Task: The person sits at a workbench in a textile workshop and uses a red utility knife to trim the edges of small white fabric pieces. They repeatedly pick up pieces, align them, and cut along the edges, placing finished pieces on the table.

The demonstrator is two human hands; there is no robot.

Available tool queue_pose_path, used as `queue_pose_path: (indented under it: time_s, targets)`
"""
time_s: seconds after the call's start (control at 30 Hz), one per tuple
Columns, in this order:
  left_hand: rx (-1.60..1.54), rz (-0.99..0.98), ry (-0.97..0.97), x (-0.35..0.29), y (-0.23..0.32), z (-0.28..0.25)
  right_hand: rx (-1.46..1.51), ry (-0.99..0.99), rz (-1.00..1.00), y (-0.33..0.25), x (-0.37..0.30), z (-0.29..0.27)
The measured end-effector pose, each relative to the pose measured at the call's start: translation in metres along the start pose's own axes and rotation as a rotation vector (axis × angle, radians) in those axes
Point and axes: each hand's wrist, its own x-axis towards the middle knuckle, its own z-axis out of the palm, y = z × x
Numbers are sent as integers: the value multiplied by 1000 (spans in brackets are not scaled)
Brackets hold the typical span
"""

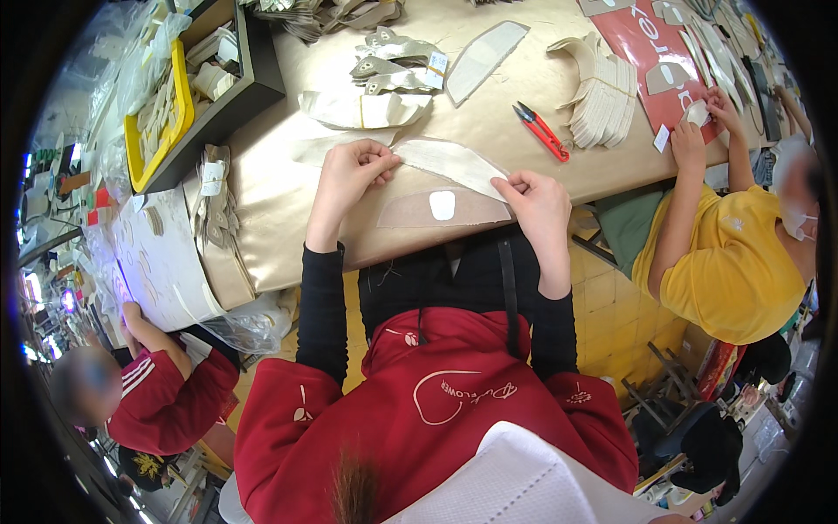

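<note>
A long, curved off-white fabric piece (pixel 454 164) stretches between my hands just above the table. My left hand (pixel 356 173) pinches its left end between thumb and fingers. At the right end, my right hand (pixel 537 203) grips the edge with thumb and fingertips. Nearer to me, a flat beige-pink curved piece (pixel 403 211) lies by the table edge, bearing a small white rounded patch (pixel 443 205). Another pale piece (pixel 319 150) lies partly hidden behind my left hand.
Red-handled thread snips (pixel 543 135) lie beyond my right hand, beside a banded stack of cream pieces (pixel 602 92). Farther off are bundled strips (pixel 367 111) and a grey-cream curved panel (pixel 485 61). A black bin (pixel 262 74) holds a yellow tray (pixel 185 109). Co-workers sit both sides.
</note>
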Motion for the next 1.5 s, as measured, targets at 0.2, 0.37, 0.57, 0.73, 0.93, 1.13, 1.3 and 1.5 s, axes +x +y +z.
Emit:
queue_pose_path:
  time_s: [0.2, 0.37, 0.57, 0.73, 0.93, 1.13, 1.3, 1.5]
  targets:
    - [47, 91, 119, -6, -2, 10, 5, -4, -11, 0, 0, -1]
    - [25, 53, 192, -4, -2, 15, 88, -32, -19, 4, 1, -2]
    - [350, 369, 433, -35, 12, 41, 398, -85, -52, 15, -6, -4]
    - [483, 806, 197, -54, 19, 88, 495, -83, -372, 11, -18, -3]
    - [-362, 214, 268, -41, 9, 95, 676, -206, -358, 7, -11, 12]
    - [-1033, 182, 413, -40, 12, 28, 645, -206, -279, 7, -5, 17]
    - [-1124, 120, 206, -56, 22, 35, 571, -37, -535, -12, -17, 13]
    - [-1082, 92, -131, -64, 23, 80, 1092, -352, 19, -13, -27, 11]
